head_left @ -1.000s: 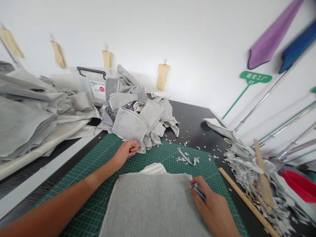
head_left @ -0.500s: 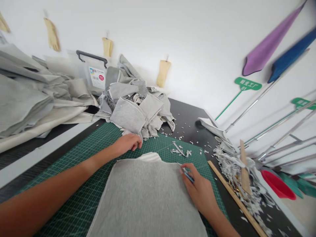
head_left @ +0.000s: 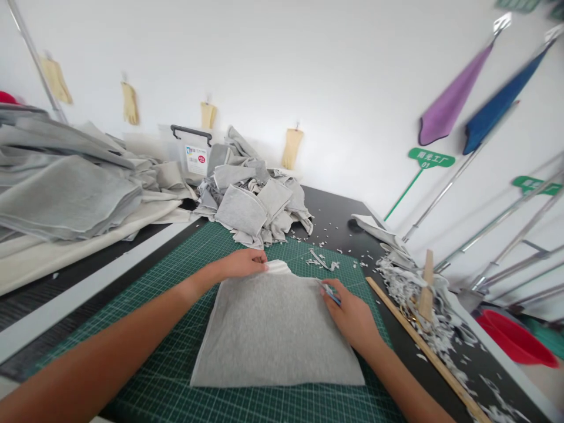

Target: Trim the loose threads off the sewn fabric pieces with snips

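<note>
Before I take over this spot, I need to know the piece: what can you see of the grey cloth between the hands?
The grey cloth looks like soft, faintly mottled knit, four-sided, wider at its near edge. It lies flat on the green mat. At its far edge, the left hand touches a pale striped flap; the right hand holds a blue tool at the far right corner.

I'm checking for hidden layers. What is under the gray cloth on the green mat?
The mat shows around the cloth. A whitish piece sticks out at its far edge, by the left hand. How far it runs underneath, and anything else there, is covered.
</note>
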Tool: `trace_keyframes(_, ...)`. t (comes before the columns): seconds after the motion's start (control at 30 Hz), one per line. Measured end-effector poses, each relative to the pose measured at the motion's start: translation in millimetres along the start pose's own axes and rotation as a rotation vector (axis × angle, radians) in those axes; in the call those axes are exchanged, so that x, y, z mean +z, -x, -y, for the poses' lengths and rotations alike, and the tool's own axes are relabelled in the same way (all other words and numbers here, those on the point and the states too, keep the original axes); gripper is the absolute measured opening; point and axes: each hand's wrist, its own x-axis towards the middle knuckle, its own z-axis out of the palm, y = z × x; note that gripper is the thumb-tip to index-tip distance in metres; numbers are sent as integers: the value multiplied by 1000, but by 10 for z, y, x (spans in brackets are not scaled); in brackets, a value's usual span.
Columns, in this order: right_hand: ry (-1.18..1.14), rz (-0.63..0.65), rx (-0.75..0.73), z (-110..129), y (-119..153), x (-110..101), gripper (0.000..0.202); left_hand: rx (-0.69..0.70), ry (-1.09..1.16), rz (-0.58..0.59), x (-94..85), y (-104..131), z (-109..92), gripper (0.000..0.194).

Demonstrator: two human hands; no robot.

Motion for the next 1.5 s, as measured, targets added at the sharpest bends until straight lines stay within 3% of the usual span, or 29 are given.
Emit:
trace_keyframes(0.2, -24, -27, -68, 289, 182, -97, 32, -6, 97, -11, 16, 197, -111, 33)
trace_keyframes(0.4, 1, 19, -157, 574, 214, -26, 35, 59, 226, 17, 94, 273, -79, 31)
trace_keyframes(0.73, -34, 77, -155, 667, 119, -155, 34, 81, 195, -27, 154, 232, -22, 32)
trace_keyframes(0.9, -57, 59, -128, 677, 202, -151, 28, 82, 128, -38, 179, 190, -24, 31)
trace_keyframes(1.03, -116, 25, -196, 672, 319, -291, 26, 34, 40, -103, 144, 150, 23, 26)
trace_keyframes(1.13, -187, 16, -229, 671, 444, -495, 25, -71, -77, -227, -27, 125, 134, 18)
trace_keyframes(1.27, -181, -9, -166, 605, 702, -769, 21, -260, -219, -397, -477, 229, 352, 14)
trace_keyframes(1.4, -83, 18, -74, 422, 944, -875, 20, -458, -312, -505, -980, 609, 605, 21)
trace_keyframes(1.5, -78, 101, -79, 251, 1009, -791, 25, -609, -367, -597, -1239, 971, 817, 36)
